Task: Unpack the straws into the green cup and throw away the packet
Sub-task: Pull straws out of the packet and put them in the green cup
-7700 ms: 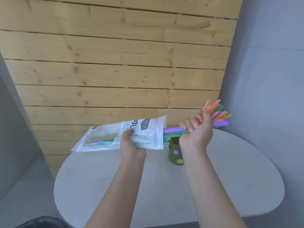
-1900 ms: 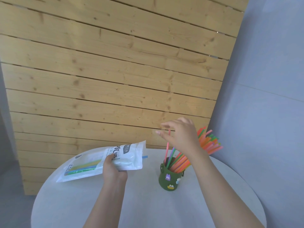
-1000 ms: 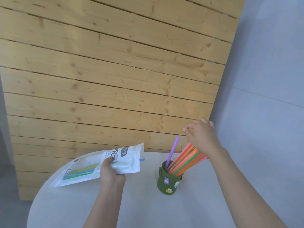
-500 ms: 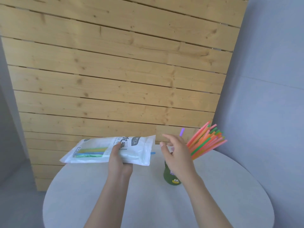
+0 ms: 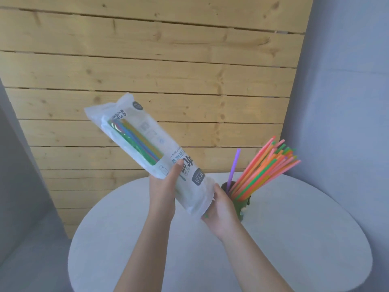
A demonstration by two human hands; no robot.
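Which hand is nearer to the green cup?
The right hand, just left of the cup, under the packet's lower end. The left hand holds the packet farther left.

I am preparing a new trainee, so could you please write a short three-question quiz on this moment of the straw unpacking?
1. True or false: the packet is empty.
2. Which hand is at the packet's lower, open end? A) left hand B) right hand C) neither
3. Fill in: a single ______ straw stands apart from the orange and pink bundle in the green cup.

Key
1. False: green, blue and yellow straws show through its upper part.
2. B: the right hand is at the lower end, while the left hand grips the packet at its middle.
3. Purple: the purple straw leans alone on the cup's left side.
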